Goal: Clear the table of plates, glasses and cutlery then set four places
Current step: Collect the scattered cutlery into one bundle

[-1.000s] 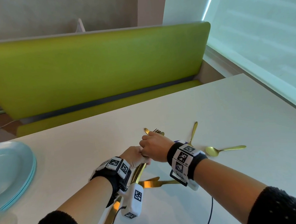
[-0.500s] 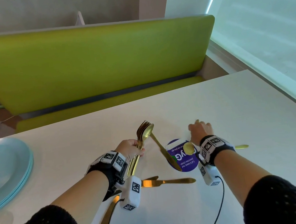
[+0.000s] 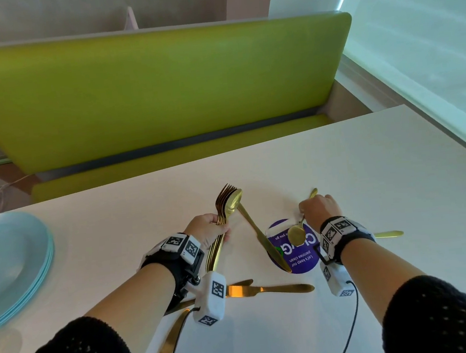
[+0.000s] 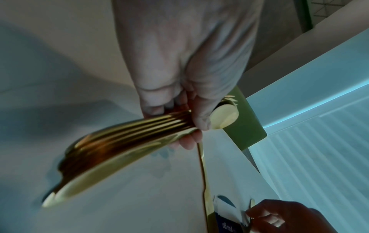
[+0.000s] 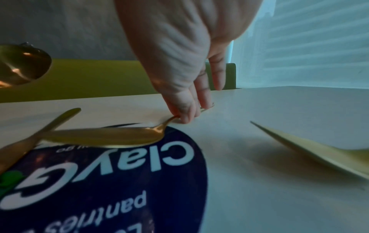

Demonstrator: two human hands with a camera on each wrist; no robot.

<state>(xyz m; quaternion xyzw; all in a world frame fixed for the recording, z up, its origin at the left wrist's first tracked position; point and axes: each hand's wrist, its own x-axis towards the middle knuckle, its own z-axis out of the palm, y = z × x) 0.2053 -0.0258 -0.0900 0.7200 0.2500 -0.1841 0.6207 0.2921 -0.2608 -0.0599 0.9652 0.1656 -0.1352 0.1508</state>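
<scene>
A bundle of gold forks [image 3: 221,223] with one gold spoon against them stands tilted above the white table [image 3: 371,190], tines up and away from the person, its handles fanning down toward the wrist. The left hand [image 3: 208,230] grips this bundle around the middle, fingers and thumb curled tight on the stems, as the left wrist view shows [image 4: 127,141]. Just to its right a gold knife [image 3: 261,236] lies slanted on the table, its near end crossing onto a round purple sticker [image 3: 300,258] printed with white letters. Over that sticker hangs a second gold spoon [image 3: 297,234], bowl toward the person; the right hand [image 3: 320,210] pinches its handle between thumb and fingertips low at the tabletop, the other fingers held straight and close together, seen plainly from the right wrist [image 5: 179,108]. Behind the right wrist another gold handle [image 3: 389,234] lies flat on the table. Nearer the person, a gold knife [image 3: 266,290] lies crosswise, and one more gold piece [image 3: 169,347] slants toward the table's near edge. At the far left sits a stack of pale blue plates [image 3: 11,265]. A green bench [image 3: 159,92] runs along the far side.
</scene>
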